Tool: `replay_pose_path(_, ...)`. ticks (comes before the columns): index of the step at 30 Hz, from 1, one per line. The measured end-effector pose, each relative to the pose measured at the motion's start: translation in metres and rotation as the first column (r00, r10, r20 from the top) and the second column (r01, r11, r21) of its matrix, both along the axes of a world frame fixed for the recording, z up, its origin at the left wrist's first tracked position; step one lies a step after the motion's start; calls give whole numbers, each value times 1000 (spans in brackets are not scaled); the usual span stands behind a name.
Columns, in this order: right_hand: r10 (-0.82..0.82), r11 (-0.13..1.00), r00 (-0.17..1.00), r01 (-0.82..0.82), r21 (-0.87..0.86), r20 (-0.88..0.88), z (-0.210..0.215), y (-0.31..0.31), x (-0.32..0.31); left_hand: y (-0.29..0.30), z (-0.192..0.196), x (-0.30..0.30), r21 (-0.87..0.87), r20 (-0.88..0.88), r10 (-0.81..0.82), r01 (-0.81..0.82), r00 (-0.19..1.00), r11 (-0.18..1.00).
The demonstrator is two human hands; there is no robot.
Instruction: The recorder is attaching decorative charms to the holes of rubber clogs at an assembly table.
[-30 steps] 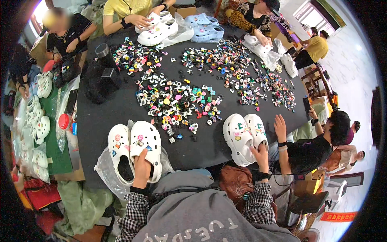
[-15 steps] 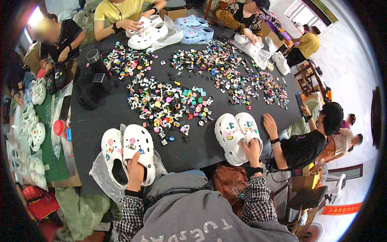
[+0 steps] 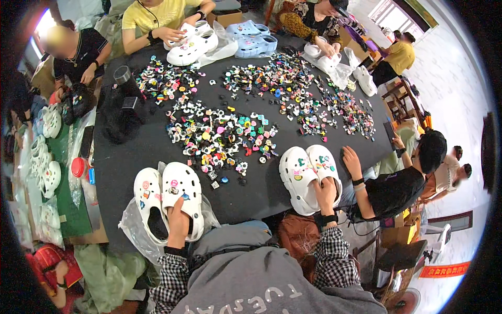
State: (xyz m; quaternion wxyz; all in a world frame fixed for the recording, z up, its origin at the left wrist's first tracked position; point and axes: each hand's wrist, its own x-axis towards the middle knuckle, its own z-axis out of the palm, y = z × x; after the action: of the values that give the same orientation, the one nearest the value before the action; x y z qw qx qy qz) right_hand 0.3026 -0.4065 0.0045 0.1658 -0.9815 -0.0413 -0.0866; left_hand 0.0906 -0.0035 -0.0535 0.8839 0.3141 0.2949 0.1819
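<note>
Near the front edge of the dark table, my left hand (image 3: 179, 224) grips the right clog (image 3: 180, 183) of a white pair, its thumb on the upper by a small blue charm. The other white clog (image 3: 148, 191) of that pair lies beside it on crumpled clear plastic (image 3: 130, 222). Farther right, my right hand (image 3: 327, 194) reaches into the foot opening of a white clog (image 3: 324, 159) and holds it; my hidden fingertips cannot be made out. Its mate, a white clog with green and yellow charms (image 3: 295, 170), stands against it on the left.
Heaps of small colourful shoe charms (image 3: 219, 133) cover the middle of the table (image 3: 136, 157). A dark cup (image 3: 123, 76) stands at left. Blue clogs (image 3: 255, 44) lie at the far side. Co-workers handle clogs across the table; one person's hand (image 3: 353, 163) rests near my right.
My hands keep their grips on the clogs, and the left pair sits barely farther right in view. Another person's arm has appeared at the lower left, and the person at upper left has shifted.
</note>
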Motion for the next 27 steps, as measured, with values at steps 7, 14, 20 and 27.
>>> replay_pose_path(7, 79, 996, 996, -80, 24, 41, 10, 19, -5, -5, 4, 8, 25, 28, 34, -35, 999, 999)
replay_pose_path(14, 310, 936, 940, -328, 130, 141, 29, 61, 0, -2, -37, -7, 277, -70, -19, 38, 997, 960)
replay_pose_path(20, 495, 782, 868, -466, 413, 42, 68, 139, -6, -2, -1, -4, 329, -381, -86, 221, 921, 918)
replay_pose_path(27, 855, 479, 514, -725, 495, -74, 126, 292, -45, -8, -12, -5, 292, -41, -126, 132, 991, 947)
